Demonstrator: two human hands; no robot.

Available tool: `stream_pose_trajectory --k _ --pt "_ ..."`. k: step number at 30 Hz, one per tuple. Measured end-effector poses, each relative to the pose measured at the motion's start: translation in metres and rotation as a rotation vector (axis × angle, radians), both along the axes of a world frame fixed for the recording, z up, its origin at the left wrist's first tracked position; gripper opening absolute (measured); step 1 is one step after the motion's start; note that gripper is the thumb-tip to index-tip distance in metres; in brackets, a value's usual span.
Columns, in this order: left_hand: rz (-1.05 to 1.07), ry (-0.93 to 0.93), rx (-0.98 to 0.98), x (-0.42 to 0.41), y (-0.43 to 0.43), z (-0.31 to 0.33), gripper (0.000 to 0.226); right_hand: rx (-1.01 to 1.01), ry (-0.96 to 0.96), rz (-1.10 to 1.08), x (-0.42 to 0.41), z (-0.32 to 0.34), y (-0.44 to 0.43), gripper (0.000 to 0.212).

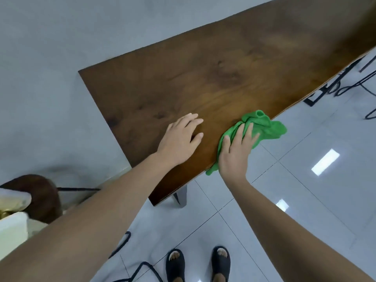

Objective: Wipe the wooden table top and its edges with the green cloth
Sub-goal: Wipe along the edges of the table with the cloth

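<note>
View from the person's head, looking down. At the bottom of the frame, 2 feet in black slippers (175,261) stand on a glossy pale grey tiled floor (305,200), with a black cable (142,269) looping on the tiles just to their left. 2 bare forearms reach up and away from the viewer toward a table.

The right hand (236,151) lies on the green cloth (264,127) at the near long edge of the wooden table (223,68). Its fingers are nearly straight and slightly spread, pressing down on the cloth rather than closing around it. The cloth is crumpled. Most of it sits under and beyond the fingers, bunched on the table's edge, with a flap hanging past the edge over the floor. A small corner pokes out below the wrist.

The left hand (181,139) rests flat on the bare table top, just to the left of the right hand and not touching the cloth. Its fingers are straight and close together, and it holds nothing.

The table top is dark brown with visible grain and runs away to the upper right. A grey table leg (181,197) shows under its near corner.

At the far left, low down, sit a dark brown rounded object (40,192) and something white (12,226), both blurred. Beyond the table is a plain grey wall (50,58). At the far right, black wires (345,88) lie on the tiles.
</note>
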State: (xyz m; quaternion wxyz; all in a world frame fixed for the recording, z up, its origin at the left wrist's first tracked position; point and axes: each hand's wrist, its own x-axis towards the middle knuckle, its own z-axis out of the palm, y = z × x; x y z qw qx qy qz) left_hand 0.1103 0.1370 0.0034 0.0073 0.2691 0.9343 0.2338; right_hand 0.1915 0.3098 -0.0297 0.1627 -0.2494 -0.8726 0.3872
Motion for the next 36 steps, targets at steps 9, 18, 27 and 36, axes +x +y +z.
stream_pose_trajectory --k 9,18,27,36 --pt "0.324 -0.11 0.29 0.053 -0.015 0.006 0.037 -0.029 0.108 0.495 0.044 0.035 -0.026 0.05" --pt "0.808 -0.386 1.135 0.09 -0.039 0.042 0.016 -0.121 0.117 0.911 0.027 0.077 -0.077 0.052" --pt "1.074 -0.216 1.267 0.087 -0.121 0.013 0.044 0.058 0.016 1.229 -0.005 0.069 -0.146 0.052" --pt "1.089 -0.148 0.892 0.045 -0.147 -0.041 0.047 0.378 -0.057 1.116 -0.138 0.064 -0.19 0.054"
